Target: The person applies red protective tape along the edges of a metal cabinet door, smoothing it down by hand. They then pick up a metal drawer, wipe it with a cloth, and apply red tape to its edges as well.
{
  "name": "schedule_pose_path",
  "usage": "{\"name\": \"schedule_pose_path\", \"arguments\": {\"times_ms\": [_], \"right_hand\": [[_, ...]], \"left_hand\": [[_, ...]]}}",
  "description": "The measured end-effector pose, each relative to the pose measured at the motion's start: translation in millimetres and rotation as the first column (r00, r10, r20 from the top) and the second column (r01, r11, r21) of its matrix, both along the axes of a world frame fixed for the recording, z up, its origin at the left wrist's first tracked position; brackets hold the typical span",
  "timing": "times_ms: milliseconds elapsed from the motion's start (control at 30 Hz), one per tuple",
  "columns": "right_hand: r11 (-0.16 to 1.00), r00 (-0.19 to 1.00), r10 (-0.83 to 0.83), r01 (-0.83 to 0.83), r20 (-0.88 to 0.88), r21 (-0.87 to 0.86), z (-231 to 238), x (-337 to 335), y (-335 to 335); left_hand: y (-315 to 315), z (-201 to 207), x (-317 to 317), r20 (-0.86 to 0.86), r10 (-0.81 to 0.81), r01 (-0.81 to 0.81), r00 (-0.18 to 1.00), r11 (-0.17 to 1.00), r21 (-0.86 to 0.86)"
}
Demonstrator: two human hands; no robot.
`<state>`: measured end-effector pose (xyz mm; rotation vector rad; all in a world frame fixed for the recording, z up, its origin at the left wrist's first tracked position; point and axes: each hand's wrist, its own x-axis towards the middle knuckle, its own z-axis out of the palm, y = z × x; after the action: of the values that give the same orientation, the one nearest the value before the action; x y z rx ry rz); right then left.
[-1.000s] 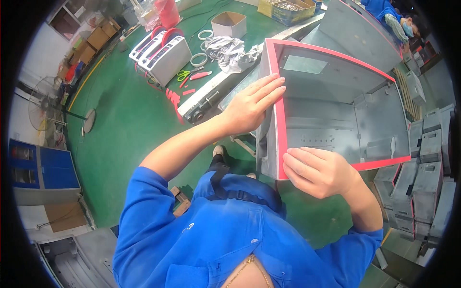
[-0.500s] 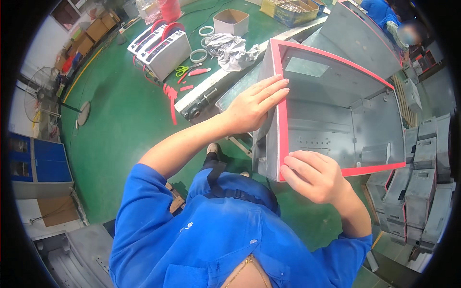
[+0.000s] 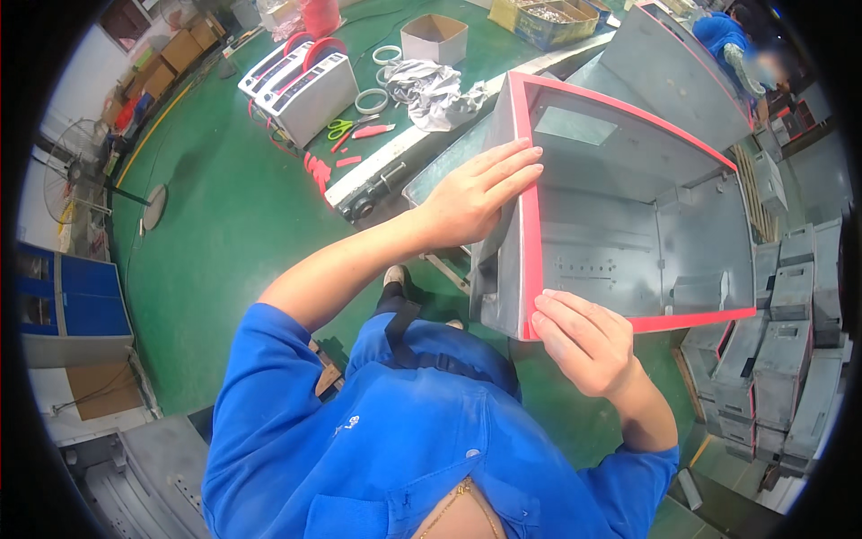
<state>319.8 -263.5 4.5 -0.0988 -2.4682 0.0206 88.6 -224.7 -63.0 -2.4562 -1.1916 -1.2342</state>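
Observation:
A grey sheet-metal box [image 3: 602,216] stands in front of me, its open face toward me, with red tape [image 3: 532,207] along the rim. My left hand [image 3: 467,198] lies against the box's left edge, fingers stretched out flat with their tips on the tape. At the lower left corner of the rim is my right hand [image 3: 588,346]. Its fingers are bunched together at the red tape there, and the hand itself hides exactly what lies beneath them.
Behind the box's left side, a workbench [image 3: 386,171] carries green-handled scissors [image 3: 339,128], a red-handled cutter [image 3: 373,131], tape dispensers [image 3: 310,94], tape rolls [image 3: 371,101], rags [image 3: 431,94] and a carton [image 3: 434,40]. Metal boxes [image 3: 777,368] stack at right. A person [image 3: 721,36] works at far right.
My right hand has shifted slightly down, and its forearm has swung a little left. My left hand stays on the left edge. The red strip hanging off the bench looks shorter from here.

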Motion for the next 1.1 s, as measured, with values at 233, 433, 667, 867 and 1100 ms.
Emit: {"name": "schedule_pose_path", "arguments": {"times_ms": [233,433,667,867,1100], "right_hand": [[1.000,1.000,0.007,-0.006,0.031,-0.023,-2.3,0.8,-2.4],[1.000,0.998,0.004,-0.004,0.058,0.000,-2.0,1.2,-4.6],[0.999,0.997,0.005,-0.009,0.082,0.039,0.4,0.5,-6.3],[0.998,0.994,0.006,-0.012,0.110,0.054,2.0,0.2,-7.2],[0.998,0.992,0.007,-0.014,0.123,0.056,2.9,0.1,-7.1]], "left_hand": [[-0.1,-2.1,1.6,0.025,-0.002,0.003,1.000,1.000,-0.008],[-1.1,-1.3,1.7,0.024,-0.002,0.003,1.000,1.000,-0.013],[-1.7,-0.3,2.0,0.029,-0.007,0.008,1.000,1.000,-0.022],[-1.6,-0.3,2.1,0.041,-0.014,0.015,0.999,0.999,-0.029],[-1.4,-1.3,1.9,0.036,-0.010,0.011,0.999,1.000,-0.028]]}}
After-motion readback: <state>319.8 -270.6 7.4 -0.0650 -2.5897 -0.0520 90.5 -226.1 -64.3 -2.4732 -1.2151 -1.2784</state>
